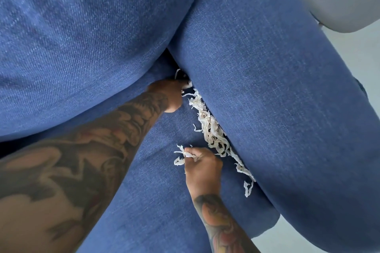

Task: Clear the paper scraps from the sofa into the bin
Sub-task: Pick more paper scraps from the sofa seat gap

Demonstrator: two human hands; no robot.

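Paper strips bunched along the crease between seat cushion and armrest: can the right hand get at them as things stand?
Probably yes. The right hand lies on the seat cushion right beside the paper strips, with nothing between them. It already grips a few scraps, so it has less room for more.

Head view, close, down onto sofa (267,68)

We are seeing white shredded paper scraps (213,133) lying along the blue sofa (267,80) crease. A few are sticking out by the seat edge.
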